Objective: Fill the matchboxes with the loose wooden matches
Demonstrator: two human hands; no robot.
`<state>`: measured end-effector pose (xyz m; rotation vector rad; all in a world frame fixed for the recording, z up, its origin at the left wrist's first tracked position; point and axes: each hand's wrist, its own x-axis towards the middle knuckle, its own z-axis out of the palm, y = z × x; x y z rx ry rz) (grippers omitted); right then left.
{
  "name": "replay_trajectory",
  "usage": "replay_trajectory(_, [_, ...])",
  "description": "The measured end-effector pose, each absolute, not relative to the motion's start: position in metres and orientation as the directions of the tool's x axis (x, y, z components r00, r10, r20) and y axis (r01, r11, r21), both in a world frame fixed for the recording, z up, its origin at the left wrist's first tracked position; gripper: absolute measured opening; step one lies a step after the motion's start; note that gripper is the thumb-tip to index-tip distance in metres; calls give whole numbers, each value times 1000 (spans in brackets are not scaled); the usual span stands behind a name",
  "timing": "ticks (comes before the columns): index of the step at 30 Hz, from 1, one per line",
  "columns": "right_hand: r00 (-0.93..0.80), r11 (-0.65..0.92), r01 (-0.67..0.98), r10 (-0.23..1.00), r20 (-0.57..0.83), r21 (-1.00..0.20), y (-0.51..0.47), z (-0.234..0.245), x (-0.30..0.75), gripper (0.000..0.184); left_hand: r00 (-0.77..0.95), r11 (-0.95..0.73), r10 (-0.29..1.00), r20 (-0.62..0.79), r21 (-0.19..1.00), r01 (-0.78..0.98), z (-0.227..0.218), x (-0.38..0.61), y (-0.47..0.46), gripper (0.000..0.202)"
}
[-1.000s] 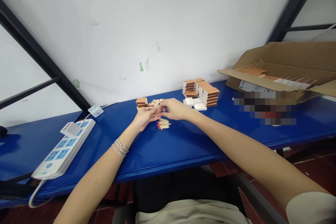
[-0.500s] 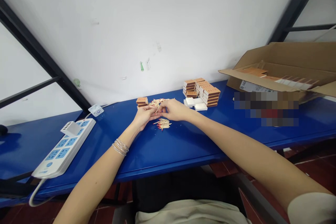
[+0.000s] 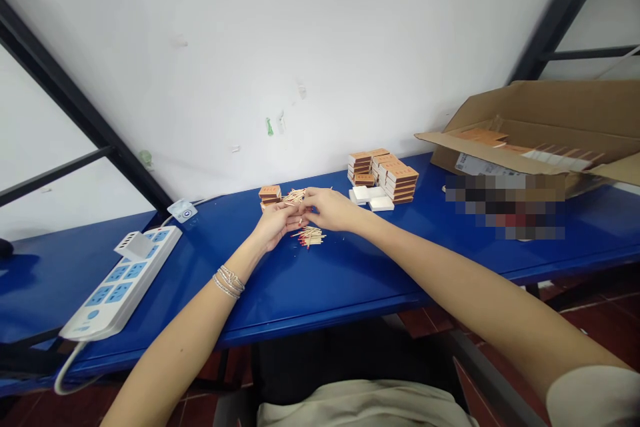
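Note:
My left hand (image 3: 276, 221), with bracelets on its wrist, is held above the table, its fingers curled around a few matches (image 3: 300, 221). Fingertips of my right hand (image 3: 327, 209) meet it and pinch at the matches; how many are held is hidden by the fingers. Just behind both hands lies a loose heap of matches (image 3: 293, 196). In front of them, a smaller pile of red-tipped matches (image 3: 313, 236) rests on the blue table (image 3: 320, 287). Beside the heap, left of it, sits a short stack of matchboxes (image 3: 271, 193).
Stacked matchboxes (image 3: 400, 177) stand by the wall at right, with white inner trays (image 3: 381, 203) before them. An open cardboard box (image 3: 555, 103) holds more packs at far right. A white power strip (image 3: 125, 283) lies on the left, near a small plugged-in device (image 3: 183, 210).
My fingers have shifted slightly over the matches, and a match end now shows between the hands. The piles and boxes stay as they were.

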<state>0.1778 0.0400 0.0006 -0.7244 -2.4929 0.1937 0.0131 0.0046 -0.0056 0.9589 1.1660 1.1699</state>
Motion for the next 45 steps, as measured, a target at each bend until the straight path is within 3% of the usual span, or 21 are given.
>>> replay_trajectory(6, [-747, 850, 472, 526, 407, -232, 37, 7, 180, 18, 12, 158, 987, -158, 976, -151, -3, 13, 4, 3])
replay_trajectory(13, [-817, 832, 388, 510, 270, -397, 42, 5, 181, 9, 21, 23, 1000, -22, 998, -61, -9, 8, 7, 21])
replay_trajectory(21, [-624, 704, 452, 689, 370, -548, 52, 12, 192, 12, 106, -277, 959, 262, 945, 172, -21, 9, 13, 28])
replay_trajectory(24, [-601, 683, 405, 700, 386, -608, 53, 8, 188, 14, 115, -351, 936, 332, 883, 310, -18, 8, 9, 22])
replay_trajectory(29, [-533, 706, 300, 682, 500, -642, 49, 1, 180, 22, 199, -481, 866, 459, 654, 584, -14, 7, 3, 17])
replay_trajectory(41, [-553, 654, 268, 706, 442, -708, 57, 1, 184, 19, 131, -391, 918, 374, 800, 454, -18, 9, 7, 19])
replay_trajectory(45, [-546, 619, 225, 720, 429, -752, 57, 7, 189, 20, 11, -273, 961, 277, 938, 214, -10, 7, 7, 24])
